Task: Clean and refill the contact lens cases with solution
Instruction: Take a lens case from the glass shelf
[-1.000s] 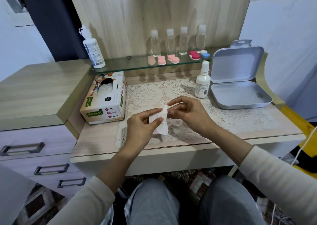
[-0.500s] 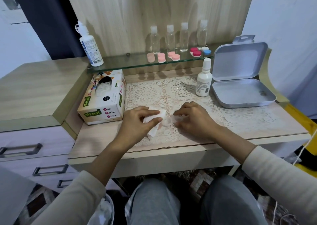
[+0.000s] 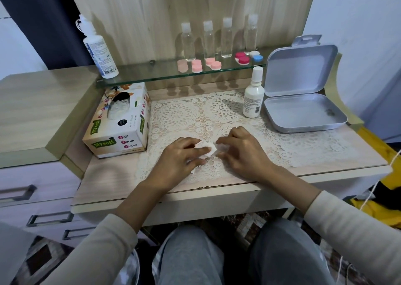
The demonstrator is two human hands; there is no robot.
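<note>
My left hand (image 3: 181,157) holds a crumpled white tissue (image 3: 206,149) down on the lace doily (image 3: 195,115). My right hand (image 3: 243,152) rests beside it, fingertips on a small pale translucent piece (image 3: 223,148) that looks like a lens case; its shape is hard to make out. On the glass shelf (image 3: 152,76) lie pink lens cases (image 3: 196,66), another pink pair (image 3: 213,63), a red-pink case (image 3: 242,58) and a white-and-blue case (image 3: 256,55). A small white solution bottle (image 3: 253,93) stands on the doily at the right.
A tissue box (image 3: 121,122) sits left of the doily. A large white bottle (image 3: 98,50) and several clear bottles (image 3: 217,39) stand on the shelf. An open grey tin box (image 3: 303,113) lies at the right. Drawers are to the left.
Both hands came down from above the desk to the doily, bringing the tissue and the small piece with them. The left hand now presses the tissue flat there.
</note>
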